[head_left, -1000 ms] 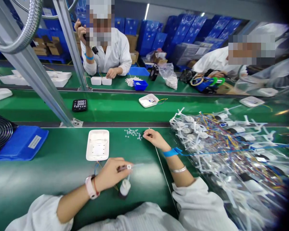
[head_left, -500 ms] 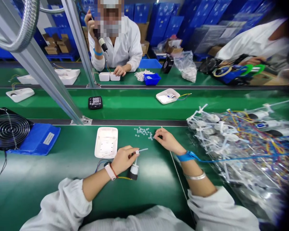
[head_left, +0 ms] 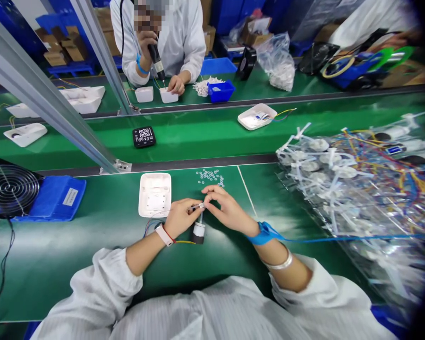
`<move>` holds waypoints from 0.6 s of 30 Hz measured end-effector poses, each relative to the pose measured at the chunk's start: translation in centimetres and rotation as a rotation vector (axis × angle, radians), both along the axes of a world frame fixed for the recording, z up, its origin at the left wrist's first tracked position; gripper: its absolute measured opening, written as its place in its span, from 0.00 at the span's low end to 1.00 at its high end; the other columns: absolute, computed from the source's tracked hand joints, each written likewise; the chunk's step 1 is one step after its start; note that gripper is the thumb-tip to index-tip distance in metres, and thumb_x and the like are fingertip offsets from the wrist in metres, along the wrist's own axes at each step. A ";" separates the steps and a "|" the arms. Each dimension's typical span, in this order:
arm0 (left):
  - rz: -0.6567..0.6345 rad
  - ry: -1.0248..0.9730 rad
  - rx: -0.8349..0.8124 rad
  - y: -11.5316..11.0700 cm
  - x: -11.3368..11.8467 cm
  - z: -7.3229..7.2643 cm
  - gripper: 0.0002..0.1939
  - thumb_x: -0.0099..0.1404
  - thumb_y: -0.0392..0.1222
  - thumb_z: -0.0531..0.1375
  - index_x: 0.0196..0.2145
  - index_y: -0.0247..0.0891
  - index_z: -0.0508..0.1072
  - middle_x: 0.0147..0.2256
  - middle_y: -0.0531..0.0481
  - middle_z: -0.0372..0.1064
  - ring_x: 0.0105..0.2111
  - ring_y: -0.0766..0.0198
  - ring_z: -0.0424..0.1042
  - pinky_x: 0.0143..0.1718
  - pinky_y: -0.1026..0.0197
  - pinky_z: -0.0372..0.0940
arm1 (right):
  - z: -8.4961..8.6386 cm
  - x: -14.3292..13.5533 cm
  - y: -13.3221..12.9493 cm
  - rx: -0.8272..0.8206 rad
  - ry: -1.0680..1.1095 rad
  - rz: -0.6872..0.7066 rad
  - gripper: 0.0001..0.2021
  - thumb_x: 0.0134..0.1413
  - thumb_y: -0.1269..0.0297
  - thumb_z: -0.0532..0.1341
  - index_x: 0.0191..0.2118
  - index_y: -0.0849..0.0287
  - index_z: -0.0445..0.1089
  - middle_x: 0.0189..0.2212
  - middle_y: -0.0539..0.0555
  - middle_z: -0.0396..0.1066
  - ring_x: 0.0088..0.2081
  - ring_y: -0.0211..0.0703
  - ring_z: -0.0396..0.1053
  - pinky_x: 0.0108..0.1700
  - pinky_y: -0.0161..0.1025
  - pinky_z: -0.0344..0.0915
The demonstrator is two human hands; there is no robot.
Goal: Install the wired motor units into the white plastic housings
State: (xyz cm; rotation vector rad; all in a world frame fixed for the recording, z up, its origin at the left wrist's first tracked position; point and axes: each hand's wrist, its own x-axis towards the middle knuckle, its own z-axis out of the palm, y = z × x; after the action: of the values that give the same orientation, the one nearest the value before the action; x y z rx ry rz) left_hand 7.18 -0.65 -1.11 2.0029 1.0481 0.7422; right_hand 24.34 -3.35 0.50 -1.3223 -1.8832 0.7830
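My left hand (head_left: 180, 217) pinches a small white fitting (head_left: 201, 205) with tubing, just right of a white plastic shell (head_left: 155, 194). A small motor (head_left: 199, 232) with a white and black body hangs or lies below the fingers, wires running behind the wrist. My right hand (head_left: 226, 208) meets the fitting from the right, thumb and a fingertip pressed together at its end; what they hold is too small to make out. Small clear rings (head_left: 209, 176) lie scattered on the green table just beyond both hands.
Bagged motors with tubes and wires (head_left: 357, 174) pile up at the right. A black fan (head_left: 12, 186) and blue folder (head_left: 62, 198) sit left. A metal post (head_left: 56, 89) slants across the left. Beyond the belt, a person (head_left: 163, 52) works with a screwdriver (head_left: 157, 61).
My right hand has moved from the rings left and toward me, to the fitting in my left hand. The camera view has tilted down. Across the belt, the person's screwdriver has come down to a white shell.
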 end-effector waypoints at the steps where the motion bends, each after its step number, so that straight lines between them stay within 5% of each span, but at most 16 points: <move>1: -0.001 0.002 0.001 0.0 0.0 0.0 0.06 0.59 0.37 0.60 0.35 0.37 0.76 0.28 0.51 0.73 0.26 0.68 0.68 0.30 0.66 0.62 | -0.1 0.0 0.0 -0.007 -0.010 0.006 0.06 0.56 0.68 0.53 0.29 0.58 0.64 0.43 0.58 0.63 0.48 0.48 0.62 0.49 0.49 0.58; 10: 0.014 0.006 0.024 0.0 0.1 -0.3 0.06 0.58 0.37 0.61 0.34 0.37 0.76 0.28 0.52 0.73 0.25 0.69 0.68 0.28 0.67 0.62 | 0.2 -0.8 -0.5 0.006 -0.084 -0.063 0.05 0.54 0.70 0.53 0.30 0.59 0.64 0.43 0.59 0.63 0.49 0.49 0.61 0.48 0.51 0.56; 18: -0.007 -0.079 0.078 -0.3 0.0 -0.3 0.06 0.59 0.37 0.61 0.34 0.37 0.76 0.26 0.51 0.72 0.23 0.69 0.66 0.26 0.68 0.61 | -1.0 0.2 0.5 -0.316 0.368 0.018 0.10 0.50 0.59 0.60 0.27 0.61 0.65 0.38 0.56 0.66 0.41 0.42 0.65 0.45 0.42 0.60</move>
State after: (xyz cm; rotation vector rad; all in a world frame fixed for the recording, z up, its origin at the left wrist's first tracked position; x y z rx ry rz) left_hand 7.15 -0.92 -1.37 2.0249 0.9795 0.8628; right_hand 24.58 -2.86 -0.52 -1.2420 -1.5240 1.2785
